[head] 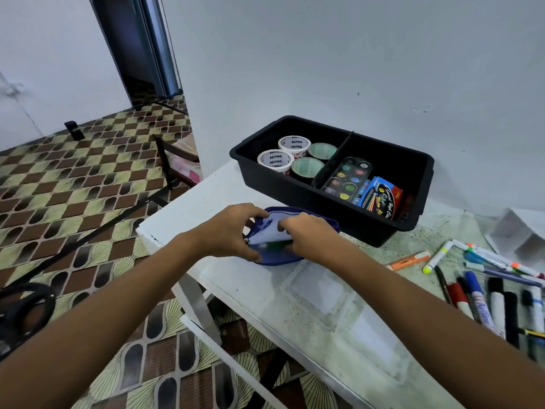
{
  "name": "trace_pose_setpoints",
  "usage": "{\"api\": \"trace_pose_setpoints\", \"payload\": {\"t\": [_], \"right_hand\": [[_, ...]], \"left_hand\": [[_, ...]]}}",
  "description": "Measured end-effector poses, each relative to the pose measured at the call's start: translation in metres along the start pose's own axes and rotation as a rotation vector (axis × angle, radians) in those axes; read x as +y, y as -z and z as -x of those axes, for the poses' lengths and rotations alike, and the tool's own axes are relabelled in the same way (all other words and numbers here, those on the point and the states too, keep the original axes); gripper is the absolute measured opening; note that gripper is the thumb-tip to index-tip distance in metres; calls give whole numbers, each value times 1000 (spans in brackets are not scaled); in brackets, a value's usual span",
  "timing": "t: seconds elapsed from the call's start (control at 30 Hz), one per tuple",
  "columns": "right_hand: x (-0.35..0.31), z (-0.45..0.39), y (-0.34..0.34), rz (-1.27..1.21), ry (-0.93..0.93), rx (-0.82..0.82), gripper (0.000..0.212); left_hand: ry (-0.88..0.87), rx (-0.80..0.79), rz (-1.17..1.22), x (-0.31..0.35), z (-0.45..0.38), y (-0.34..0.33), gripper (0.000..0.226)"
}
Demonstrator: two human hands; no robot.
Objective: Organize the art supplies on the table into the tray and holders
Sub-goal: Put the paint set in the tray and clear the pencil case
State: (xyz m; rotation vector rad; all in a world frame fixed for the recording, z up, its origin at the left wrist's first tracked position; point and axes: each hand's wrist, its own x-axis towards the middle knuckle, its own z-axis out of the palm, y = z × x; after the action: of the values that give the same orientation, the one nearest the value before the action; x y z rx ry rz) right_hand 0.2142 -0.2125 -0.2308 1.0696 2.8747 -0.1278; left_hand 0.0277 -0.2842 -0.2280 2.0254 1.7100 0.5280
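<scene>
A blue zip pouch (275,256) lies near the table's left corner with its mouth spread, showing a pale lining. My left hand (228,230) pinches its left edge by the zip. My right hand (309,234) grips the upper lip on the right. Behind it stands a black two-part tray (424,172): several tape rolls (284,152) fill the left compartment, a watercolour palette (346,177) and a blue-red box (382,196) lean in the right one. Loose markers and highlighters (483,293) are scattered at the table's right.
The white table (318,296) ends at a left edge close to the pouch, with patterned floor below. A white folded paper holder (519,234) sits at the far right by the wall. A wooden chair (177,160) stands left of the table.
</scene>
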Motion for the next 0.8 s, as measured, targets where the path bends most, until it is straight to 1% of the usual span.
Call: {"api": "trace_pose_setpoints", "payload": {"t": [0.07, 0.13, 0.17, 0.2, 0.23, 0.3, 0.37, 0.43, 0.53, 0.63, 0.7, 0.8], "right_hand": [[-1, 4, -2, -14, 52, 117, 38], [1, 13, -8, -68, 169, 331, 34], [4, 19, -12, -70, 209, 419, 36], [7, 26, -17, -40, 216, 463, 42], [11, 31, -22, 6, 185, 455, 51], [20, 43, -35, 60, 118, 366, 63], [31, 54, -46, 13, 89, 247, 60], [38, 64, -54, -90, 67, 201, 55], [41, 86, -62, -237, 3, 264, 59], [44, 112, -70, -285, -76, 393, 46], [47, 131, -76, -255, -116, 440, 42], [51, 155, -86, -162, -180, 399, 46]], "left_hand": [[-15, 18, -17, -4, 1, -1, 76], [-64, 51, -59, -9, 3, -2, 72], [-117, 81, -93, -12, 4, -3, 68], [-177, 115, -128, -16, 6, -5, 64], [-222, 141, -153, -19, 9, -8, 59], [-246, 155, -178, -23, 16, -18, 52], [-251, 147, -239, -26, 22, -31, 49], [-274, 150, -345, -27, 25, -42, 47], [-323, 189, -391, -19, 22, -55, 46], [-382, 241, -331, 3, 12, -73, 42], [-449, 203, -290, 24, 2, -91, 43], [-521, 95, -256, 52, -13, -119, 54]]}}
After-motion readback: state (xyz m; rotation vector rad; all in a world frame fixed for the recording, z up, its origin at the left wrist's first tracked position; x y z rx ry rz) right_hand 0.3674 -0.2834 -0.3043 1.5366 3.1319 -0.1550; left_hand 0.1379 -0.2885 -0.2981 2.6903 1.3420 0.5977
